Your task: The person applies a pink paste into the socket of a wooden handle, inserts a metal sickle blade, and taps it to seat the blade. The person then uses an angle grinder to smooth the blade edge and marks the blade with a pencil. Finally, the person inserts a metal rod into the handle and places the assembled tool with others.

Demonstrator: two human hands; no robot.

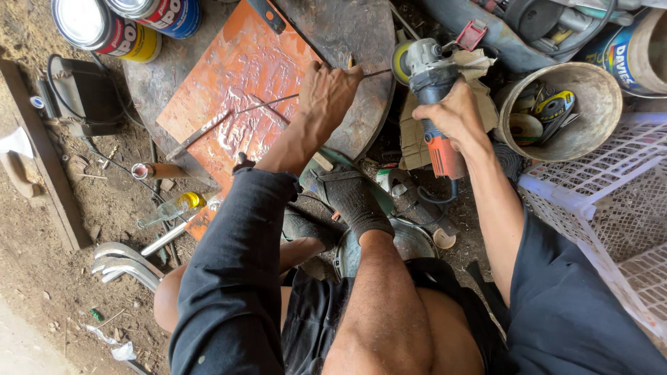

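My left hand (332, 94) presses a thin metal rod (267, 104) down on an orange-painted metal sheet (236, 83). The rod's right end sticks out past my fingers toward the grinder's disc. My right hand (451, 111) grips an angle grinder (432, 90) with a grey head and an orange handle, its disc (401, 61) close to the rod's tip. The sheet lies on a round dark metal plate (347, 28). My sock-covered foot (354, 198) rests below the plate.
Paint cans (111, 28) stand at the top left. A metal bucket (563, 111) holds grinding discs at the right, beside a white plastic crate (611, 187). A black box with a cable (83, 94), a small bottle (167, 208) and curved metal strips (125, 264) lie on the dirt floor.
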